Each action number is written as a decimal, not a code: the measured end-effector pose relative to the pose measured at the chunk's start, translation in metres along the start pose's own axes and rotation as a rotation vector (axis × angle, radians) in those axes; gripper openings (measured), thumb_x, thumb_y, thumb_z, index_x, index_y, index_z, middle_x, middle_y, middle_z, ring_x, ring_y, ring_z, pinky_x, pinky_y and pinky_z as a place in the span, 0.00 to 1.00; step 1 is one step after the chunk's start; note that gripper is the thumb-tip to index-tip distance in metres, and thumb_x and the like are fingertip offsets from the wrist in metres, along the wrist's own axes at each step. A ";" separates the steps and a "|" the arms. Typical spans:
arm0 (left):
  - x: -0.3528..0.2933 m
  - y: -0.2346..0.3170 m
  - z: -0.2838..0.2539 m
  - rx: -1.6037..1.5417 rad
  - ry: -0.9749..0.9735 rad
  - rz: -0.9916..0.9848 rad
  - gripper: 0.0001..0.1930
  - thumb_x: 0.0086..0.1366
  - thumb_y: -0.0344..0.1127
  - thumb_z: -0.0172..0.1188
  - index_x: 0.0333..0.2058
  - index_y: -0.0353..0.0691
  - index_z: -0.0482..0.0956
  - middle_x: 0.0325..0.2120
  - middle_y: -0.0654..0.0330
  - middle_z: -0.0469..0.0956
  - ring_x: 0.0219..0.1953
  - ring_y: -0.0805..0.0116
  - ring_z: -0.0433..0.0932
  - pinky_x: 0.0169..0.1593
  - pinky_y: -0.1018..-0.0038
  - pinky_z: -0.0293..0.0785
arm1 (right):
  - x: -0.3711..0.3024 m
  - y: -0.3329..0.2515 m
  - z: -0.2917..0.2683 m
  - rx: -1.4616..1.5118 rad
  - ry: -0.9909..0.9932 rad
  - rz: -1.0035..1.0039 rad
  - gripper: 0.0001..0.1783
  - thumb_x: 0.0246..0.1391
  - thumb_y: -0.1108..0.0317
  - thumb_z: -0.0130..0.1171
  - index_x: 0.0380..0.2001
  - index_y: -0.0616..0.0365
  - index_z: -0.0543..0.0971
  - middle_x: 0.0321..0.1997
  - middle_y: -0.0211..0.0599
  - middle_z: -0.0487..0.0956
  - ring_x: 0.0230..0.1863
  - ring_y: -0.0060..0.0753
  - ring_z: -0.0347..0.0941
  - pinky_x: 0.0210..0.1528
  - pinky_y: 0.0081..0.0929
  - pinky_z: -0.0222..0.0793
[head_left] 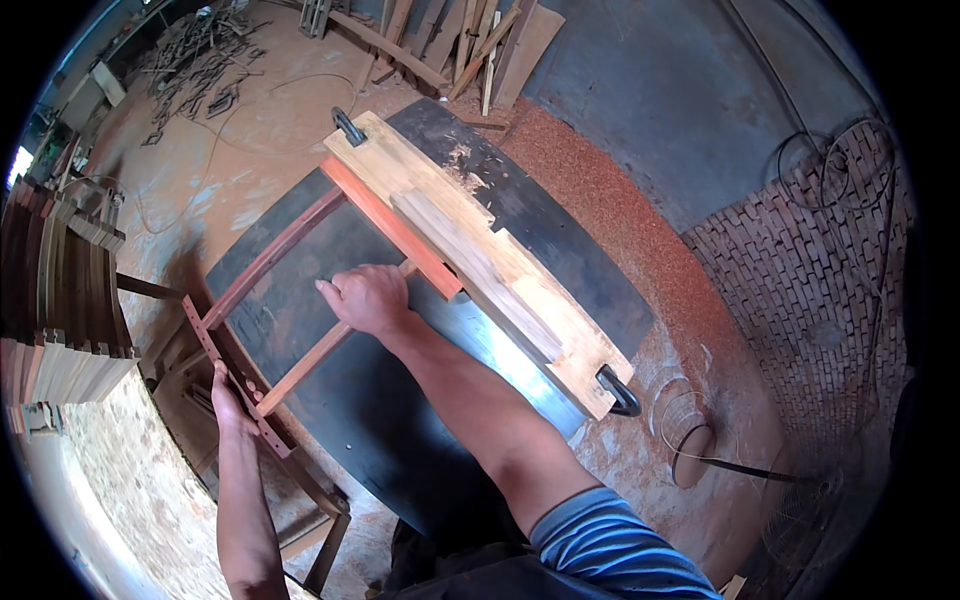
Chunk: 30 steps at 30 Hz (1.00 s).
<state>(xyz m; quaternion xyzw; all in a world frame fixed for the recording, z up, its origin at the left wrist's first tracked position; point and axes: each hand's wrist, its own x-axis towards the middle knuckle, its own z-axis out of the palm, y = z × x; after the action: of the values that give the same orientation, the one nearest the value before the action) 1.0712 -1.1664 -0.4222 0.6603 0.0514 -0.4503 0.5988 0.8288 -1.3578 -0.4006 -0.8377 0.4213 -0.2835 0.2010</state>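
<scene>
A wooden frame lies partly over a dark worktable [330, 410]. It has a bright orange-red rail [395, 225], two narrow crosspieces and a dark red rail with small holes [203, 328] beyond the table's left edge. My right hand [370, 298] is closed around the nearer crosspiece [310, 365], close to the orange-red rail. At the holed rail, my left hand [230, 400] grips near the joint with that crosspiece. The orange-red rail lies along a thick pale wooden board [440, 200], which black clamps [348, 127] hold at both ends.
Stacked wooden parts [65, 290] stand at the left. Wood shavings [465, 165] lie behind the board, and sawdust [600, 210] covers the floor beyond the table. Planks [480, 50] lean at the back. A cable [750, 468] and a brick wall [810, 260] are at the right.
</scene>
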 end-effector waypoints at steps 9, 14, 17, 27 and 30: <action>0.017 0.018 0.005 -0.004 0.039 0.019 0.16 0.73 0.57 0.47 0.34 0.52 0.68 0.18 0.66 0.67 0.16 0.71 0.68 0.19 0.74 0.67 | 0.024 -0.004 0.016 0.010 -0.002 0.023 0.22 0.56 0.50 0.60 0.15 0.53 0.81 0.19 0.42 0.80 0.25 0.48 0.79 0.31 0.45 0.72; 0.027 0.027 0.002 0.034 -0.028 0.020 0.19 0.72 0.59 0.48 0.34 0.49 0.69 0.17 0.66 0.67 0.15 0.72 0.67 0.19 0.75 0.67 | 0.033 -0.006 0.020 0.025 0.020 0.003 0.23 0.53 0.49 0.62 0.14 0.53 0.80 0.19 0.43 0.79 0.25 0.49 0.78 0.31 0.46 0.71; 0.014 0.022 0.006 0.118 0.028 0.028 0.21 0.67 0.59 0.58 0.30 0.46 0.70 0.15 0.66 0.68 0.14 0.73 0.67 0.19 0.75 0.66 | 0.019 -0.008 0.010 0.083 0.081 -0.092 0.18 0.53 0.55 0.64 0.17 0.56 0.78 0.21 0.41 0.77 0.29 0.50 0.76 0.32 0.46 0.70; -0.199 -0.044 -0.051 -0.111 0.279 0.252 0.08 0.64 0.34 0.56 0.32 0.41 0.65 0.13 0.63 0.66 0.10 0.70 0.67 0.14 0.68 0.71 | -0.178 -0.114 -0.018 1.338 -0.605 0.903 0.23 0.66 0.48 0.53 0.43 0.60 0.72 0.46 0.46 0.78 0.40 0.35 0.78 0.44 0.32 0.76; -0.276 -0.114 -0.054 -0.200 0.366 0.417 0.08 0.65 0.31 0.54 0.36 0.39 0.63 0.15 0.61 0.67 0.12 0.68 0.70 0.19 0.66 0.77 | -0.214 -0.119 -0.004 1.853 -0.479 1.138 0.19 0.65 0.50 0.55 0.40 0.56 0.70 0.41 0.43 0.77 0.38 0.38 0.77 0.45 0.38 0.75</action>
<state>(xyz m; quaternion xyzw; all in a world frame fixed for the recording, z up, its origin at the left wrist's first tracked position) 0.8680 -0.9594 -0.3326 0.6646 0.0659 -0.1836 0.7213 0.7932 -1.1153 -0.3942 -0.0813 0.3196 -0.1859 0.9256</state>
